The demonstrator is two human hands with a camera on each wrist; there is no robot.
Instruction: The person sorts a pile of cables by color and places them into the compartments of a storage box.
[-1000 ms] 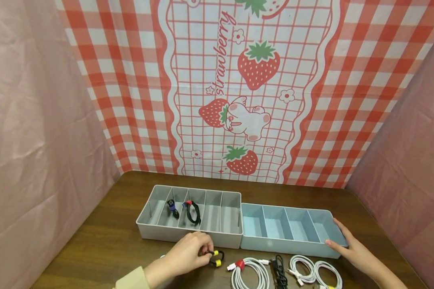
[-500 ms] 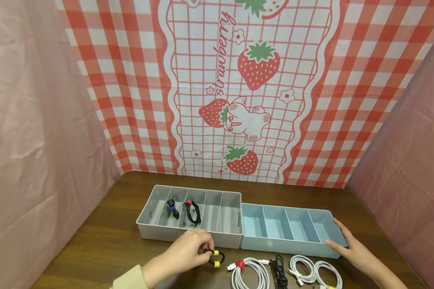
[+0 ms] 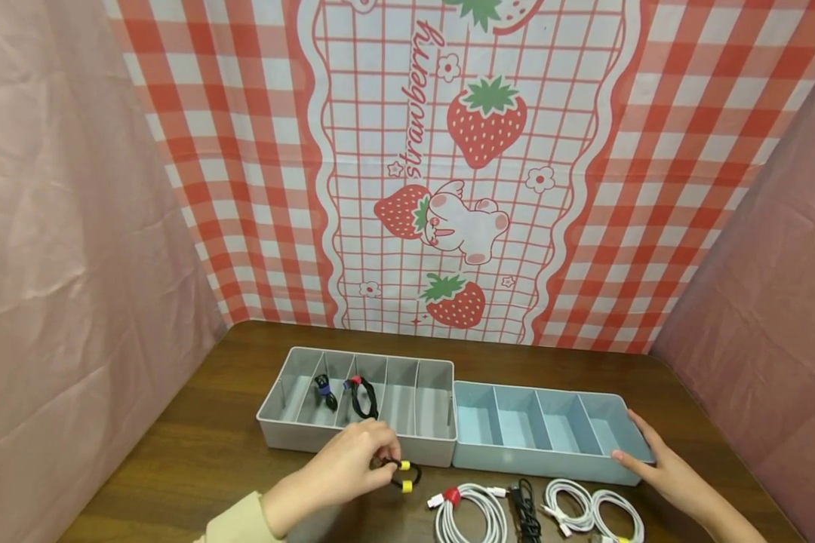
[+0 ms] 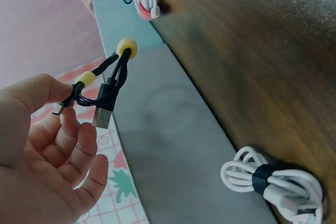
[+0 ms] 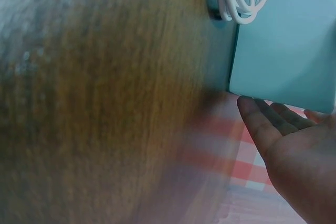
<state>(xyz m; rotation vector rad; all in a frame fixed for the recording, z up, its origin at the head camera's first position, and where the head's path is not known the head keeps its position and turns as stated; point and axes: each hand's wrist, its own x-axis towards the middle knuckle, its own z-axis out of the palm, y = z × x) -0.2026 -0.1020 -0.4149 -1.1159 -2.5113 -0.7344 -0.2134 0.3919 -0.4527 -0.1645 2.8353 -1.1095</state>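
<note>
My left hand (image 3: 349,464) pinches a short black USB cable (image 4: 122,71) between thumb and index finger. Two yellow bands bind its loop, and its metal USB plug hangs down in the left wrist view. The cable is held just in front of the grey divided organizer box (image 3: 421,450). Inside that box lie a black cable with a purple band (image 3: 324,392) and a black cable with a red band (image 3: 363,398), in separate compartments. At the other side, my right hand (image 3: 668,475) touches the right end of the light blue divided box (image 3: 516,458), fingers fairly straight.
Along the front lie a white cable with a red band (image 3: 472,513), a black cable (image 3: 526,513) and white cables (image 3: 614,509). A white cable with a black band (image 4: 294,182) shows in the left wrist view. Checked cloth (image 3: 265,226) hangs behind the table.
My left hand has lifted the black cable with yellow bands slightly up towards the grey box. My right hand stays at the blue box's end.
</note>
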